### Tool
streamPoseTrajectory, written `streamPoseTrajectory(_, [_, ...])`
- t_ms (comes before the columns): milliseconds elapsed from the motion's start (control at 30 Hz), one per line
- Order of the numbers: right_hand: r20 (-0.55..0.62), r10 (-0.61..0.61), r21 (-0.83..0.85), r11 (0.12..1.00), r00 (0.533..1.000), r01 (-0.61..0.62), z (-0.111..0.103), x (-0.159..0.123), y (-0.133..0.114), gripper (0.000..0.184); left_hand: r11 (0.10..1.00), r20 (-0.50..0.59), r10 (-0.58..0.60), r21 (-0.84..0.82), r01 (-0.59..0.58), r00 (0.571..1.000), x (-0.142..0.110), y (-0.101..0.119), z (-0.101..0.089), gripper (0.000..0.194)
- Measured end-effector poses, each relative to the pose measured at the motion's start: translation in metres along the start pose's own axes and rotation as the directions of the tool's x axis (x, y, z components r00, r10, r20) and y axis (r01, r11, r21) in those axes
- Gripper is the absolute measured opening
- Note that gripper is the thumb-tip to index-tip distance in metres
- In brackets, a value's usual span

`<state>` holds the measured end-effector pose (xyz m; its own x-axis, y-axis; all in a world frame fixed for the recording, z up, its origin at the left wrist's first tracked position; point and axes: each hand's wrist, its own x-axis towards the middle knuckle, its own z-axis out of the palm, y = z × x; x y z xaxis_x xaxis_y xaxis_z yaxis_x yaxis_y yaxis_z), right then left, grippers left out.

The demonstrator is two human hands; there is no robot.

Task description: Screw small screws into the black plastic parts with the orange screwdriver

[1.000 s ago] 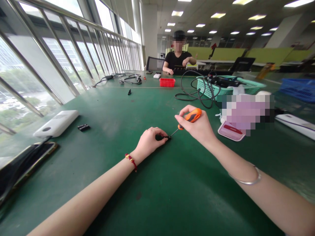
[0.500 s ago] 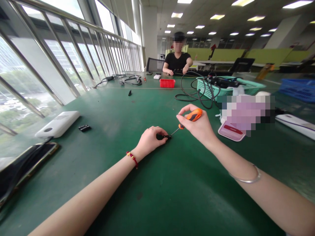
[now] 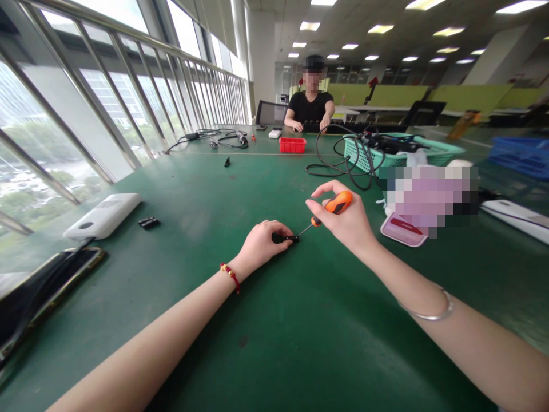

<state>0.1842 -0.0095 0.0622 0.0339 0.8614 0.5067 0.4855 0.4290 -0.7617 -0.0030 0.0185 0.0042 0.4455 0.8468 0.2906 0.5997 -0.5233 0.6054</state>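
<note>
My left hand [image 3: 265,243] rests on the green table [image 3: 257,343], its thumb and fingers closed around a small black part [image 3: 292,238]. Most of that part is hidden by the fingers. My right hand [image 3: 343,217] holds a screwdriver [image 3: 341,202] with an orange and black handle, tilted. The thin metal shaft points down to the left, and its tip meets the exposed end of the black part. Thumb and forefinger of the right hand stand apart, while the handle lies against the palm side. Another small black piece [image 3: 148,222] lies left of my left hand.
At left are a white power bank [image 3: 103,216] and a dark phone [image 3: 47,292]. A red bin [image 3: 292,145] and a tiny black piece [image 3: 227,162] lie farther back. Right stand a teal basket [image 3: 355,157] with cables and a pink phone [image 3: 403,229]. Across sits a person [image 3: 311,109].
The right hand and the screwdriver handle have shifted very slightly. The left hand stays on the black part, and the screwdriver tip remains at the part's end.
</note>
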Motion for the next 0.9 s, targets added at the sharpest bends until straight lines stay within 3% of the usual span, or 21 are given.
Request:
streamPoseTrajectory(100, [-0.003, -0.055, 0.042, 0.998, 0.998, 0.055, -0.0001, 0.0005, 0.0011, 0.018, 1.0, 0.002, 0.003, -0.002, -0.003, 1.0, 0.0001, -0.0024, 0.0009, 0.013])
streamPoseTrajectory(233, [0.006, -0.07, 0.114, 0.991, 0.998, 0.069, 0.0008, 0.0004, 0.0014, 0.038, 1.0, 0.011, 0.001, -0.005, -0.001, 1.0, -0.0001, -0.0028, 0.0011, 0.014])
streamPoseTrajectory(300, [-0.005, -0.042, 0.065, 0.997, 0.999, 0.042, 0.0014, -0.0004, 0.0006, 0.04, 1.0, 0.01, 0.004, -0.003, -0.004, 1.0, -0.0002, -0.0024, 0.0011, 0.014])
streamPoseTrajectory(400, [-0.036, 0.001, -0.052, 0.999, 0.999, -0.002, 0.0018, -0.0014, -0.0011, 0.03, 1.0, 0.001, 0.015, -0.001, -0.015, 1.0, -0.0001, -0.0034, 0.002, 0.013])
streamPoseTrajectory(533, [0.006, -0.008, 0.007, 1.0, 1.0, 0.008, 0.001, -0.0008, -0.0017, 0.016, 1.0, -0.003, 0.025, 0.002, -0.025, 1.0, 0.0002, -0.0063, 0.0032, 0.013])
streamPoseTrajectory(633, [0.003, -0.066, 0.071, 0.995, 0.998, 0.065, 0.0004, -0.0007, -0.0003, 0.026, 1.0, -0.001, 0.024, 0.009, -0.024, 1.0, 0.0002, -0.0062, 0.0028, 0.013])
streamPoseTrajectory(733, [0.012, -0.04, 0.051, 0.998, 0.999, 0.039, 0.0005, -0.0026, 0.0, 0.037, 0.999, 0.009, 0.031, 0.016, -0.031, 0.999, 0.0001, -0.0048, 0.002, 0.013])
streamPoseTrajectory(833, [-0.041, -0.014, -0.071, 0.997, 0.999, 0.011, 0.0016, -0.0047, -0.0018, 0.03, 0.999, 0.006, 0.029, 0.022, -0.029, 1.0, 0.0001, -0.0043, 0.002, 0.013])
streamPoseTrajectory(900, [-0.04, -0.011, -0.065, 0.998, 0.999, 0.008, 0.0024, -0.0049, -0.0028, 0.025, 1.0, 0.002, 0.022, 0.022, -0.022, 1.0, 0.0001, -0.0045, 0.0023, 0.013])
